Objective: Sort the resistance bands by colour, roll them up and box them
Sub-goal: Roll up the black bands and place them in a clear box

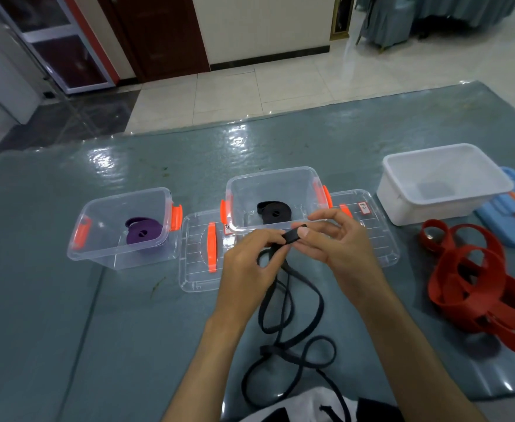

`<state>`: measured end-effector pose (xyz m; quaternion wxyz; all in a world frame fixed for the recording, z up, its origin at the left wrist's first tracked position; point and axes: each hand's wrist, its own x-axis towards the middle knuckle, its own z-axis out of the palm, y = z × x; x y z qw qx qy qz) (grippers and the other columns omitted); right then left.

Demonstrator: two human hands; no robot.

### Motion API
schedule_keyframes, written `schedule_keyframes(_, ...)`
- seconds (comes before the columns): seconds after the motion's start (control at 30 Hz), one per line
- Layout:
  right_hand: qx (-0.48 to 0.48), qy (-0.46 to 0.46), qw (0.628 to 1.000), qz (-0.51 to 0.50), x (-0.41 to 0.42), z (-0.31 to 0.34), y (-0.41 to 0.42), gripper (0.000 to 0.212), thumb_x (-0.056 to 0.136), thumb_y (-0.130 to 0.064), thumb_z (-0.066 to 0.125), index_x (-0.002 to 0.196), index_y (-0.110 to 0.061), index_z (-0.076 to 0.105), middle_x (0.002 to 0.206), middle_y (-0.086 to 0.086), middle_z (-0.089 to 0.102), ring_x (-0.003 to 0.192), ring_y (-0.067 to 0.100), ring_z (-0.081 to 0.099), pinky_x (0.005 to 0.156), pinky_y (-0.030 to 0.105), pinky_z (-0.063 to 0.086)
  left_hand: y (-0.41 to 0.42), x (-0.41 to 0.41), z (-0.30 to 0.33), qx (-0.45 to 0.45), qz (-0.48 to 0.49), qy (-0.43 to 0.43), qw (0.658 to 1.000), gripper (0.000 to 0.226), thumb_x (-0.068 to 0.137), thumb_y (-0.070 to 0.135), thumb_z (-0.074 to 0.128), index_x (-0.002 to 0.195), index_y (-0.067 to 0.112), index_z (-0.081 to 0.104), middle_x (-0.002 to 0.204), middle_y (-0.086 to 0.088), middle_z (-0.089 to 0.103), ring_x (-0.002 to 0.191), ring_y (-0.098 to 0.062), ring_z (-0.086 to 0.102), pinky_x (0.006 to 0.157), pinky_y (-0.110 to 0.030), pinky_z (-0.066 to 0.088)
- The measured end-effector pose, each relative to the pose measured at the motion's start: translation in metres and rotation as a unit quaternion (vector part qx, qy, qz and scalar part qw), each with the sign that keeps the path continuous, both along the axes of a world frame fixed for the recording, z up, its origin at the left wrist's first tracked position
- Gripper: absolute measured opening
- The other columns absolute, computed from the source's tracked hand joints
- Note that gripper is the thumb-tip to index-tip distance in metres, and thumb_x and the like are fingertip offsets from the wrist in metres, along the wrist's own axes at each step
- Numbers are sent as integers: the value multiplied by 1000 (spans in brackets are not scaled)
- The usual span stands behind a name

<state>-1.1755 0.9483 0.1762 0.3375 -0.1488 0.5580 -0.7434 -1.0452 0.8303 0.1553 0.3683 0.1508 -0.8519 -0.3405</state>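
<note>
Two hands, left hand [250, 263] and right hand [332, 239], are pinching the folded end of a limp, light black band [289, 303], its slack trailing toward 6 o'clock; gripping that tight fold is stopping it unrolling

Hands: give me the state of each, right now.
Left hand: closed, pinching the start of the black band.
Right hand: closed in a pinch grip on the same band's folded end.
</note>
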Motion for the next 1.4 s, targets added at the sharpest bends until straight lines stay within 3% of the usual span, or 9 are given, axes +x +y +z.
schedule_keyframes(0.2,67,36,997,18,-4,-5,4,14,89,-5,77,102,-6,73,101,8,80,99,21,76,88,33,61,0,3,-2,-11,0,-8,1000,10,91,5,79,99,11,77,104,7,75,102,-6,69,89,-34,57)
schedule_keyframes(0.3,37,-46,998,27,-2,-8,4,15,85,-7,78,99,-3,74,103,18,78,98,27,77,88,32,62,0,4,-2,10,6,15,1000,12,90,5,80,101,10,78,107,5,76,105,-10,71,92,-36,57)
schedule_keyframes(0.43,15,-113,992,57,1,-10,1,27,79,-17,77,100,-1,73,105,21,77,96,29,77,86,33,62,3,0,3,105,6,50,993,12,90,6,80,102,8,79,108,2,77,105,-19,74,91,-42,59)
schedule_keyframes(0.6,15,-127,989,72,8,-10,-1,17,95,-13,67,110,-9,75,105,20,78,96,30,78,80,33,63,11,-9,2,262,25,63,963,14,88,3,81,101,9,80,106,1,79,106,-22,75,96,-44,59)
schedule_keyframes(0.87,27,-120,992,41,14,-12,2,12,97,-10,66,105,-2,70,105,21,77,100,33,77,90,40,63,12,-2,-1,302,2,43,952,34,81,7,87,114,9,79,116,3,79,114,-15,73,103,-35,57)
schedule_keyframes(1.0,50,-81,994,49,12,-9,2,22,98,-17,68,111,0,68,106,17,78,100,29,77,82,36,63,12,-3,0,256,4,38,966,38,83,6,86,119,13,77,123,4,76,121,-12,69,105,-39,55)
schedule_keyframes(1.17,81,-32,995,50,11,-9,3,12,95,-23,72,92,-11,73,94,6,78,89,18,76,71,22,57,11,-2,-2,274,7,44,961,32,90,6,79,121,13,76,121,5,77,118,-13,70,104,-40,56)
schedule_keyframes(1.27,64,11,998,22,7,-6,3,13,93,-17,74,82,-10,72,81,8,73,79,16,69,70,23,55,13,-2,2,308,4,52,950,30,92,6,77,121,8,76,119,2,78,117,-15,71,103,-34,56)
schedule_keyframes(1.4,31,87,996,9,5,-2,6,12,91,-13,76,101,-8,73,89,8,78,77,18,70,72,26,56,11,-4,9,309,-28,48,950,27,94,4,74,121,5,75,121,-1,77,118,-18,71,105,-39,56)
